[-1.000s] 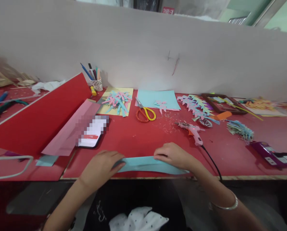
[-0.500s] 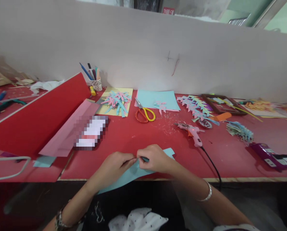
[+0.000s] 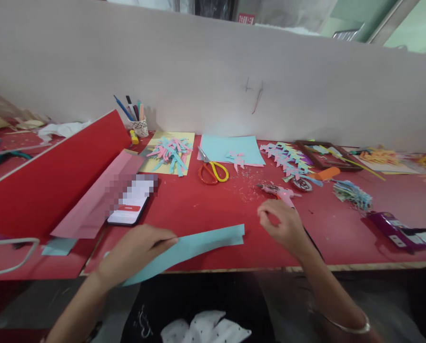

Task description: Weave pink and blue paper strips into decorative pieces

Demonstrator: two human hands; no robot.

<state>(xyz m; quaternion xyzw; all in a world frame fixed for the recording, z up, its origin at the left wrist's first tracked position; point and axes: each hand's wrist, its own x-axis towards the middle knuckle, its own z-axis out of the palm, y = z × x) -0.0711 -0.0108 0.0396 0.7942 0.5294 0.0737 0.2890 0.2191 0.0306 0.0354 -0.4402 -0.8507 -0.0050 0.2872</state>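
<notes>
My left hand is closed on a light blue paper strip, thumb and fingers pinching its upper edge. The strip slants over the table's front edge, its free end pointing right with a small fold at the tip. To the right of the strip and apart from it, my right hand is raised with its fingers curled toward the thumb. Whatever is between those fingertips, if anything, is too small to make out. Just behind this hand lies a pink glue gun, its handle partly covered by the hand.
Scissors lie mid-table near blue sheets and a pile of cut strips. At left are a phone, pink paper and a slanted red board. Fringed paper and a purple device are at right.
My right hand has left the paper and moved right, toward the glue gun; the dark object seen in it before no longer shows. My left hand has shifted left with the strip.
</notes>
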